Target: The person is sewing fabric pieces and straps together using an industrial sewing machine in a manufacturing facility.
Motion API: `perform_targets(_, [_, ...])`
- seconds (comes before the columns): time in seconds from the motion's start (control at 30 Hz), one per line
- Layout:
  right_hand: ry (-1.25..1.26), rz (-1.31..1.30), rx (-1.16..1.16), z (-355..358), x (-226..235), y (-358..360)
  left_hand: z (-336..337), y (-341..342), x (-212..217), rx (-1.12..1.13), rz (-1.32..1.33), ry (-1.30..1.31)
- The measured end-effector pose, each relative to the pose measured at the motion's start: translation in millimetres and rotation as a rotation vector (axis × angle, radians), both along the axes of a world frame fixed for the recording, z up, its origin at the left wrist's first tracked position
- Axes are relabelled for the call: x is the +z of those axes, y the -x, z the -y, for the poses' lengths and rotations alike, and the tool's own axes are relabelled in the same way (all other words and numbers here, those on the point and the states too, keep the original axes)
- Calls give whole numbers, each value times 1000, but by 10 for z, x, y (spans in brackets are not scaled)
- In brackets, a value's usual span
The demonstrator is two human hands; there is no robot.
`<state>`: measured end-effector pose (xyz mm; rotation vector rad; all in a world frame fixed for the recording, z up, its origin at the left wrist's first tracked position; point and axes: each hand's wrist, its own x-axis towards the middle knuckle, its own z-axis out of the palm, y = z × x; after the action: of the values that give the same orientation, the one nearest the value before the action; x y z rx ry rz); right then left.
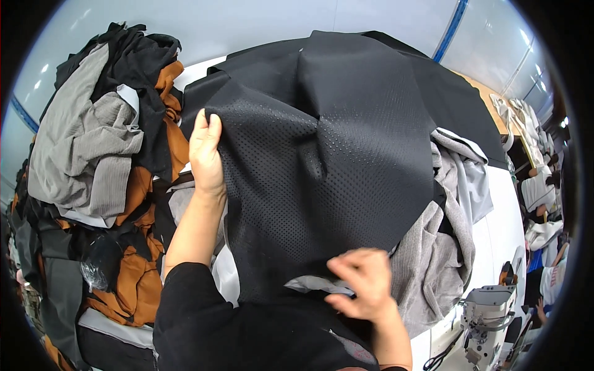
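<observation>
A large piece of black perforated mesh fabric is spread up in front of me over a white table. My left hand is raised and grips the fabric's left edge, fingers closed on it. Lower down, my right hand pinches the fabric's bottom edge, where a light grey strip shows under it. Both forearms come up from the lower edge, the left one in a black sleeve.
A tall heap of grey, black and orange-brown cloth pieces stands at the left. Grey knit fabric lies at the right under the black piece. A white sewing machine is at lower right, and other people sit beyond it.
</observation>
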<state>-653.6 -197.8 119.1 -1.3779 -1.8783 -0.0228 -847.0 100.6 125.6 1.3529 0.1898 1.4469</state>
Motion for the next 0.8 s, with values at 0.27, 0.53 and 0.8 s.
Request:
perform_targets(0.27, [418,382,-601,-494,-424,-1084,-92,376,-271,294,-130,120])
perform_targets(0.53, [295,386,-671,-572,-618,-1002,-171,877,-778,256,-183,355])
perform_targets(0.8, [227,256,-671,-549,-473,-809,-124,768,-749,233,-119,379])
